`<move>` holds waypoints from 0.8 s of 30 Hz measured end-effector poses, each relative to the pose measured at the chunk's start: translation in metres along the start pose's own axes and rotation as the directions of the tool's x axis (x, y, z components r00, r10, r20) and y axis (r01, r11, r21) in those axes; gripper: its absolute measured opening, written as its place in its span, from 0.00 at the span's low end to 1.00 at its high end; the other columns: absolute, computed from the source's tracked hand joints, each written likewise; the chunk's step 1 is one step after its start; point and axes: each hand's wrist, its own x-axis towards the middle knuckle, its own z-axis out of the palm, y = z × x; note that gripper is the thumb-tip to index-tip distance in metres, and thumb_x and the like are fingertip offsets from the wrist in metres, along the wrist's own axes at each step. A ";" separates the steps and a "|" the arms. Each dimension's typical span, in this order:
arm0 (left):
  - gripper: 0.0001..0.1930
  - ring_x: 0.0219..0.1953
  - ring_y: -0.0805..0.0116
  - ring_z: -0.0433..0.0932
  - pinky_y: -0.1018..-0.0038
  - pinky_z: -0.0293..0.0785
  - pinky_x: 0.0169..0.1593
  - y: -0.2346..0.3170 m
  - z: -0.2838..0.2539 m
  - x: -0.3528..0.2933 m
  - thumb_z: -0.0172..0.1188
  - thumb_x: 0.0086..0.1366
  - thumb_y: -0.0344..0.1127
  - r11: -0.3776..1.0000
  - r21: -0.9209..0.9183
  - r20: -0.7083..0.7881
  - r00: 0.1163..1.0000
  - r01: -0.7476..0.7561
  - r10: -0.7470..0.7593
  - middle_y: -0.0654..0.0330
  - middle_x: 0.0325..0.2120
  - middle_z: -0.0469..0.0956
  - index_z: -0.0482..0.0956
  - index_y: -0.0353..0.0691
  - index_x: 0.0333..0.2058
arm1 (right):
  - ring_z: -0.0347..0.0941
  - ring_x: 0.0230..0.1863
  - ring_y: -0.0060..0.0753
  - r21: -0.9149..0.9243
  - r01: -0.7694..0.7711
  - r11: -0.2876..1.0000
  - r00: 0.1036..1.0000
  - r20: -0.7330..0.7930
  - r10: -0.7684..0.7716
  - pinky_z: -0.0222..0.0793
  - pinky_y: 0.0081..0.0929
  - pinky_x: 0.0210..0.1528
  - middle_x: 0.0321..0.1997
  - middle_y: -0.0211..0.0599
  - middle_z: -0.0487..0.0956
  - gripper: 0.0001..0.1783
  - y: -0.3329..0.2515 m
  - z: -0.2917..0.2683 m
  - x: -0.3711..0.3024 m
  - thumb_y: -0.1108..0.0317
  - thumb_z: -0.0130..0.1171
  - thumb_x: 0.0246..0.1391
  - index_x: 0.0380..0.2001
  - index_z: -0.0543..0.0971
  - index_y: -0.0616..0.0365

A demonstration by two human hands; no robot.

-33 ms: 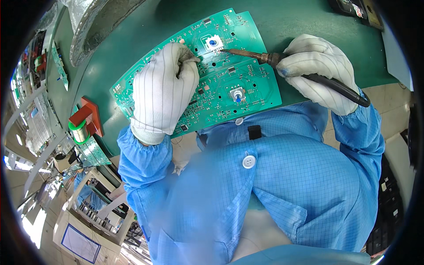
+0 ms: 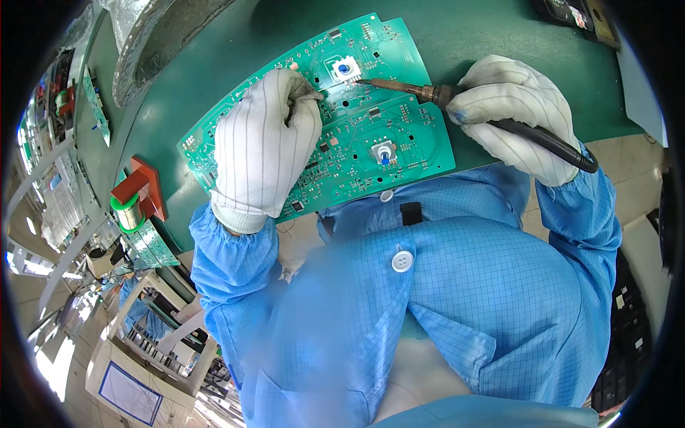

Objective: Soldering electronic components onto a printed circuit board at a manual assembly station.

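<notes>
A wide green circuit board (image 2: 417, 132) lies on the green bench, its near edge close to my blue smock. Two white rotary parts with blue centres stand on it, an upper rotary part (image 2: 345, 69) and a lower rotary part (image 2: 384, 153). My right hand (image 2: 515, 118), in a striped white glove, is closed around a soldering iron (image 2: 407, 88). The iron's tip is at the lower edge of the upper rotary part. Over the board's left half, my gloved left hand (image 2: 270, 143) is closed, thumb and forefinger pinched; what they hold is too small to make out.
A solder wire spool (image 2: 129, 214) on a red stand (image 2: 148, 187) is at the left bench edge, beside another green board (image 2: 152, 246). A silvery, crinkled object (image 2: 139, 50) stands at the far left. A dark device (image 2: 564, 13) lies at the far right.
</notes>
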 end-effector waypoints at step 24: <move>0.03 0.28 0.53 0.82 0.63 0.78 0.33 0.006 0.001 -0.005 0.61 0.60 0.32 0.999 -0.005 -0.047 0.998 -0.035 0.035 0.54 0.28 0.82 0.78 0.40 0.32 | 0.79 0.40 0.43 -0.114 0.096 0.989 0.991 0.102 -0.084 0.76 0.37 0.43 0.36 0.36 0.83 0.14 -0.005 -0.001 0.000 0.71 0.69 0.46 0.39 0.83 0.55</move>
